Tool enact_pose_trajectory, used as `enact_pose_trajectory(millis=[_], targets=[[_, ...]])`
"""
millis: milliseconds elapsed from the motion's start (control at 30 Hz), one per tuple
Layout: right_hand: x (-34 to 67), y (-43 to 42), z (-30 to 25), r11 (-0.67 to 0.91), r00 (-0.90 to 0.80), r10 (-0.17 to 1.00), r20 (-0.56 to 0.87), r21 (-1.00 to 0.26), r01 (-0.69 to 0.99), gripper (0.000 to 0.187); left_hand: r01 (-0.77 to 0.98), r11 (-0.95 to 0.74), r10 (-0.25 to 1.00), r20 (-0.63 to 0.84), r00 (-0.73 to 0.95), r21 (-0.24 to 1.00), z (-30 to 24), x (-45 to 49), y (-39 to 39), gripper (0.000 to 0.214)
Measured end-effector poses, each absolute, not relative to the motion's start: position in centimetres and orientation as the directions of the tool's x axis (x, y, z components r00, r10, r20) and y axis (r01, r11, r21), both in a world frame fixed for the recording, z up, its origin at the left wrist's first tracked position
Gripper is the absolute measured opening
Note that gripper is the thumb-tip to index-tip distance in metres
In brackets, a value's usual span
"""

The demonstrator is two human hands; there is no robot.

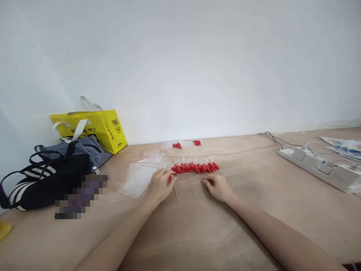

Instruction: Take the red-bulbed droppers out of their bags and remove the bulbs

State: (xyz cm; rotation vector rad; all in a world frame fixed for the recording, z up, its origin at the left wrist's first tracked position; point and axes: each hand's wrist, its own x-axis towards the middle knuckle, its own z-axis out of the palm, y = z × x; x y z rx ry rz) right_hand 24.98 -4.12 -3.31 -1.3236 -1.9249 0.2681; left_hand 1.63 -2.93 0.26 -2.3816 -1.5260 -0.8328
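Note:
My left hand [162, 185] is curled on the table, with a red-tipped stick [170, 178] between its thumb and forefinger; the thin pale shaft slants down toward me. Just beyond both hands lies a row of red-tipped sticks [194, 168], red ends facing me and pale shafts pointing to the wall. Two thin pale sticks [190, 184] lie in front of the row, between the hands. My right hand [219, 187] rests right of them with fingers pinched together; whatever they may hold is hidden.
Clear plastic bags [138, 177] lie left of the row. Behind it, small red pieces [177, 145] sit on another clear bag near the wall. A yellow bag [113, 131], a striped bag [96, 150] and a black bag [56, 184] stand left. A power strip [321, 169] lies right.

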Motion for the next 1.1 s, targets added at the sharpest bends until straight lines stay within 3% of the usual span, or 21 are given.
enact_pose_trajectory(millis=[133,400,533,733,900,1100], targets=[[25.1,-4.1,-3.1,0.438,-0.189,0.877,0.442,-0.573,0.693,0.022,0.865,-0.501,0.723,0.549,0.419,-0.001,0.5,4.9,-1.2,0.02],[24.9,-4.3,-2.8,0.446,-0.207,0.879,0.43,-0.586,0.676,0.023,0.829,-0.557,0.684,0.538,0.493,-0.051,0.5,7.2,1.5,0.011],[24.7,-4.3,-2.8,0.447,-0.209,0.878,0.431,-0.583,0.678,0.025,0.816,-0.578,0.656,0.58,0.484,-0.027,0.4,7.0,1.7,0.011],[24.8,-4.2,-3.0,0.487,-0.174,0.842,0.511,-0.582,0.651,0.021,0.846,-0.52,0.637,0.712,0.297,0.112,0.5,4.6,-1.0,0.019],[24.5,-4.9,-2.3,0.617,-0.178,0.623,0.762,-0.339,0.71,0.029,0.678,-0.635,0.66,0.716,0.227,0.37,-0.3,1.9,-4.5,0.019],[23.2,-5.8,-2.1,0.71,-0.459,0.475,0.751,-0.019,0.704,0.033,0.557,-0.737,0.619,0.713,0.329,0.383,-1.4,1.6,-5.3,0.015]])
